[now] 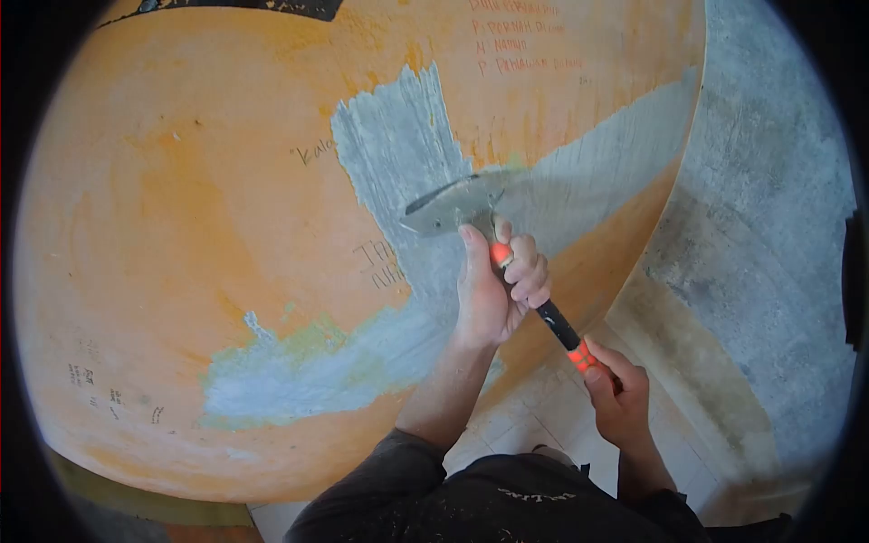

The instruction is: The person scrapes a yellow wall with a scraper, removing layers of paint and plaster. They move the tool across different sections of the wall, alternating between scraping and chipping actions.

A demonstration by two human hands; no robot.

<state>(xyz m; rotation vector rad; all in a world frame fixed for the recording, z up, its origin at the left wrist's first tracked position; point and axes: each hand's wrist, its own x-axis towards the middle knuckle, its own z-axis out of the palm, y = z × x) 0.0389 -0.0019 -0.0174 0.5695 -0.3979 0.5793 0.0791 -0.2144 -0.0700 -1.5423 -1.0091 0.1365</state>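
A long-handled scraper [557, 317] with a black and orange handle runs diagonally across the middle. Its wide grey metal blade [453, 206] lies against the wall, over the edge between orange paint and a bare grey patch [403, 127]. My left hand [498, 285] is wrapped round the handle just below the blade, thumb pointing up towards it. Lower right, my right hand [618, 389] is closed round the orange end of the handle.
The orange painted wall [181, 226] has grey scraped areas, pencil marks and red handwriting [525, 36]. A rough grey wall [769, 181] stands at the right. Pale floor tiles [516, 425] show below, near my dark shirt.
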